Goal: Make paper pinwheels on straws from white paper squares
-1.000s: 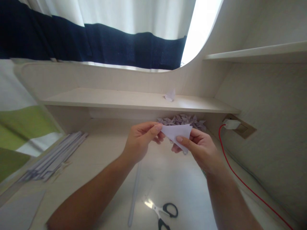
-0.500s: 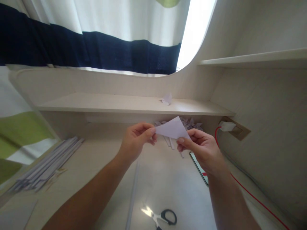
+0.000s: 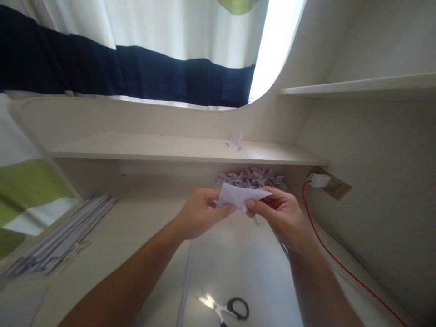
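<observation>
A small folded piece of white paper [image 3: 236,195] is held above the desk between both hands. My left hand [image 3: 200,213] pinches its wide left end, thumb in front. My right hand [image 3: 277,211] grips the lower right part, and the pointed tip reaches over its fingers. Behind the paper, a heap of folded paper pieces [image 3: 252,176] lies at the back of the desk under the shelf. Scissors with black handles [image 3: 226,309] rest on the desk below my hands.
Paper strips [image 3: 64,234] are stacked at the left, with a paper sheet [image 3: 22,306] nearer me. One folded paper piece [image 3: 235,141] stands on the shelf [image 3: 153,147]. A phone [image 3: 281,243] is mostly hidden by my right arm. A red cable [image 3: 322,243] runs from a white charger [image 3: 320,180].
The paper has been turned: its point, at my left hand before, is now at the right. My left hand has shifted its hold to the wide end, and more of the heap shows.
</observation>
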A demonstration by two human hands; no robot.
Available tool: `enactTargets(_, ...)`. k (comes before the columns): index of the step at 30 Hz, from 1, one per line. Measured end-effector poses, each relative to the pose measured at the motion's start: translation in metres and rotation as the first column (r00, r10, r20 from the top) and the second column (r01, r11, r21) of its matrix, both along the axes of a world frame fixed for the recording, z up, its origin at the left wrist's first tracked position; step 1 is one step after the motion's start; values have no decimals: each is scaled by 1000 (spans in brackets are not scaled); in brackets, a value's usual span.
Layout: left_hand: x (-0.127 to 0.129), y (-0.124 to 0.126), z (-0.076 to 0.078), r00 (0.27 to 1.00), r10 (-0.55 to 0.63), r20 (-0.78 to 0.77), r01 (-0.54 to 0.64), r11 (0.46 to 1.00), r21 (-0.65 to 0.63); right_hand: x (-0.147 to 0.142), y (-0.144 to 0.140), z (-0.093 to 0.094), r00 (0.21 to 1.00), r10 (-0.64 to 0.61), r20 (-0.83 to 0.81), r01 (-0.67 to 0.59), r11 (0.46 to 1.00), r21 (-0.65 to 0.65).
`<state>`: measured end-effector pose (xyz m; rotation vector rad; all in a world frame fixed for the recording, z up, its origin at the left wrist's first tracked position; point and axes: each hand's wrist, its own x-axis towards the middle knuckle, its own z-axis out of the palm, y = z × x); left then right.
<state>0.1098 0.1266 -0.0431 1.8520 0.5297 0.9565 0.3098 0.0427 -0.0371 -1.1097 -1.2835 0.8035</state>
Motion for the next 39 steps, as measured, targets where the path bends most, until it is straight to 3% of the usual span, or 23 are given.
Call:
enactTargets(3, 0, 0, -1, 999, 43, 13, -43, 999, 13, 1, -1, 1, 1000, -8, -17, 9, 999, 44)
enactTargets(9, 1, 0, -5, 1000, 13, 18, -12, 1000, -28, 4, -3, 2, 999, -38, 35, 35, 996, 81)
enactTargets(16, 0, 0, -4, 999, 0, 51, 3, 998, -63, 3, -5, 3, 994, -40, 102, 35, 998, 45)
enactTargets(23, -4, -2, 2, 997, 70, 46, -69, 998, -8, 0, -6, 3, 994, 4, 111, -9, 999, 45)
enactTargets(30, 0, -2, -7, 985, 99, 142, -90, 993, -73, -7, -2, 0, 985, 136, 103, -135, 991, -17)
enactTargets(35, 1, -1, -6, 982, 64, 179, -45, 993, -111, -4, 1, -2, 990, 100, 105, -99, 995, -7)
enactTargets(39, 0, -1, -4, 977, 101, 186, -83, 991, -104, -6, 2, -4, 989, 110, 96, -109, 994, -18)
